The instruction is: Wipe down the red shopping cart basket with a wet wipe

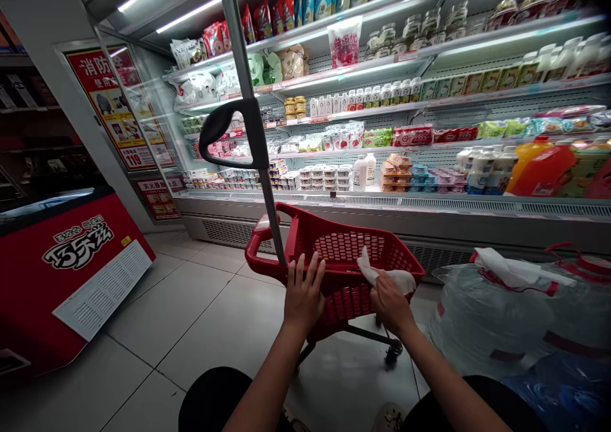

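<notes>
A red plastic shopping basket on wheels (344, 247) stands on the tiled floor in front of me. Its grey pull handle pole (248, 101) rises from the near rim and ends in a black grip. My left hand (303, 292) lies on the basket's near rim with fingers stretched out, next to the pole's base. My right hand (389, 301) is closed on a white cloth (386, 276) and presses it against the basket's right rim.
An open chilled display (382, 139) full of drinks and dairy packs runs along the back. A red chest freezer (71, 273) stands at left. Large water jugs (482, 317) with a white cloth on top sit at right.
</notes>
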`<control>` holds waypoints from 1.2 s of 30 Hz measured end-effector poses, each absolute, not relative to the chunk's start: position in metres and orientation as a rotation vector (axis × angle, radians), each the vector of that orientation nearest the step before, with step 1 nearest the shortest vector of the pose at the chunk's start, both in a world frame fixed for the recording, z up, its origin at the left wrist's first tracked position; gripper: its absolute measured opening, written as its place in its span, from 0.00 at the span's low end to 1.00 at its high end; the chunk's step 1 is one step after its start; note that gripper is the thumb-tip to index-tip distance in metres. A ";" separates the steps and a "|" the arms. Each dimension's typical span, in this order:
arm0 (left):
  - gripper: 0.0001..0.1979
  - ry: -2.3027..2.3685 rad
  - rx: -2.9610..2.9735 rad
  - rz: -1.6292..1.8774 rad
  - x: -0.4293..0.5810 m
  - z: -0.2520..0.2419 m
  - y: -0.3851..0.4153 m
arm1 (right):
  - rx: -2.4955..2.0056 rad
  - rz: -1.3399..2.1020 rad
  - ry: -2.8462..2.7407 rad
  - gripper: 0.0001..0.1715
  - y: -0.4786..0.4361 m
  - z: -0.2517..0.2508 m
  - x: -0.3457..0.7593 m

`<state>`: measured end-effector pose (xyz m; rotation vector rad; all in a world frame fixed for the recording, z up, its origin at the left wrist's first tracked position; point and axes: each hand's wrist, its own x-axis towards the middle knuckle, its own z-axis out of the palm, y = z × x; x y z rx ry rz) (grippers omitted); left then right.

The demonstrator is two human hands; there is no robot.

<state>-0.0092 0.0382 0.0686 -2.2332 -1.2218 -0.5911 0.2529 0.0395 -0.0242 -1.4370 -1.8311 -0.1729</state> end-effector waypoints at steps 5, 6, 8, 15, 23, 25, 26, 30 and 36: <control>0.39 -1.240 -2.249 -0.621 0.001 0.066 0.037 | -1.426 -0.240 -1.795 0.34 0.040 -0.020 0.230; 0.39 -1.242 -2.252 -0.627 0.002 0.066 0.037 | -1.390 -0.243 -1.822 0.34 0.041 -0.015 0.215; 0.37 -1.243 -2.247 -0.642 0.004 0.065 0.039 | -1.303 -0.229 -1.888 0.35 0.043 -0.004 0.184; 0.38 -1.196 -2.262 -0.634 -0.010 0.065 0.047 | -1.199 -0.245 -1.965 0.37 0.051 0.007 0.170; 0.41 -1.185 -2.306 -0.630 -0.038 0.073 0.052 | -1.486 -0.318 -1.889 0.28 0.056 -0.031 0.274; 0.41 -1.217 -2.306 -0.633 -0.042 0.076 0.053 | -1.527 -0.323 -1.849 0.27 0.054 -0.037 0.289; 0.41 -1.243 -2.299 -0.643 -0.043 0.076 0.053 | -1.543 -0.326 -1.830 0.27 0.052 -0.038 0.292; 0.42 -1.364 -2.246 -0.718 -0.026 0.066 0.052 | -1.545 -0.360 -1.792 0.24 0.046 -0.035 0.265; 0.44 -1.333 -2.363 -0.712 0.018 0.032 0.052 | -1.367 -0.384 -1.925 0.31 0.043 -0.014 0.179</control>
